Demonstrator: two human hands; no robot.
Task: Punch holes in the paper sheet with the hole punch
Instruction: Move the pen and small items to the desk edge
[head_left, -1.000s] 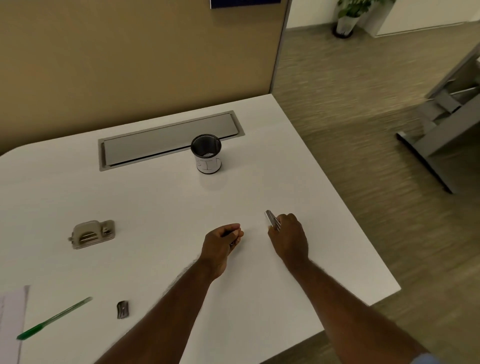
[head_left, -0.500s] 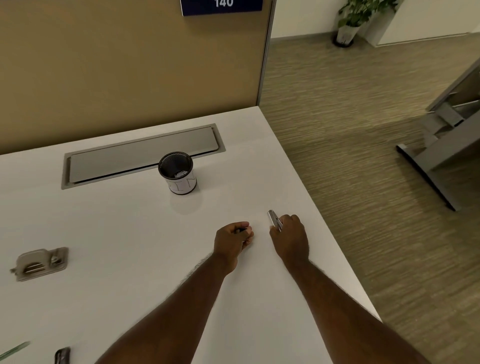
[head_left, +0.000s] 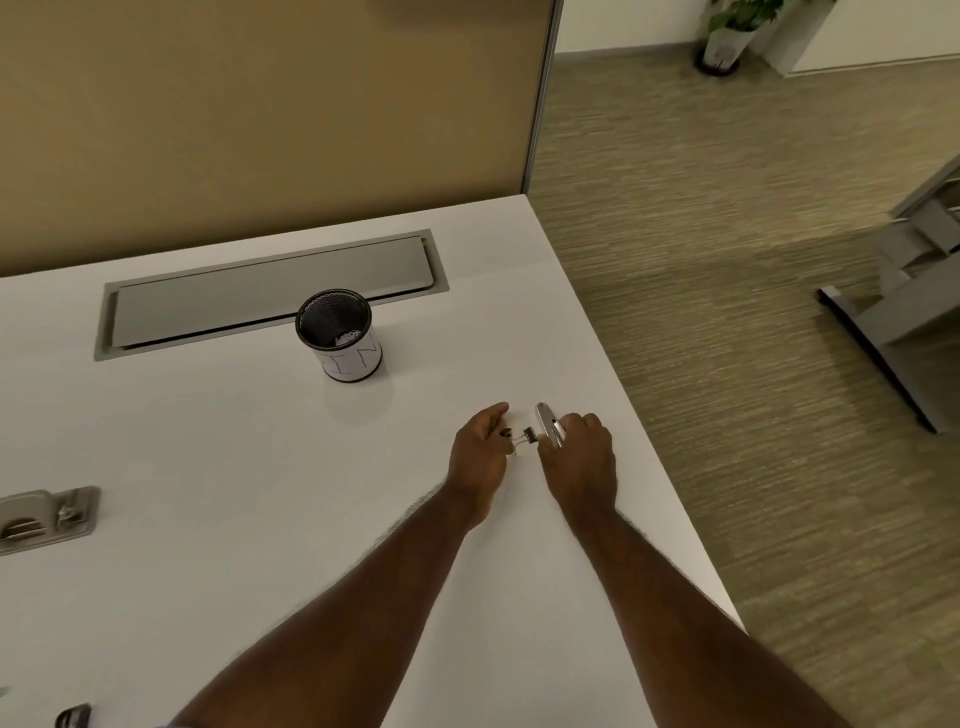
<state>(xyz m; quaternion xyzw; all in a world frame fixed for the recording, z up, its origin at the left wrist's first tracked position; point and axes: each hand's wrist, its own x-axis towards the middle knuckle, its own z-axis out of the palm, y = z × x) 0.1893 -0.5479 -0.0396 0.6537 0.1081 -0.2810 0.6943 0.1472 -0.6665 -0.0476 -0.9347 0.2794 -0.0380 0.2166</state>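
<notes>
White counter (head_left: 218, 467) fills your view, with a tan partition behind it. Your left hand (head_left: 480, 457) pinches a small binder clip (head_left: 525, 435); your right hand (head_left: 579, 460), just beside it, grips a silver hole punch (head_left: 548, 423). Farther left, a mesh pen cup (head_left: 340, 335) stands near the grey cable tray (head_left: 270, 291). No paper sheet can be made out.

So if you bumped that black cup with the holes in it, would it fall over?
Probably not easily. The mesh cup stands upright on a flat round base on the table, and it looks about as wide as it is tall. It seems nearly empty, so it is likely light and would slide. Tipped onto its side, it could roll.
</notes>
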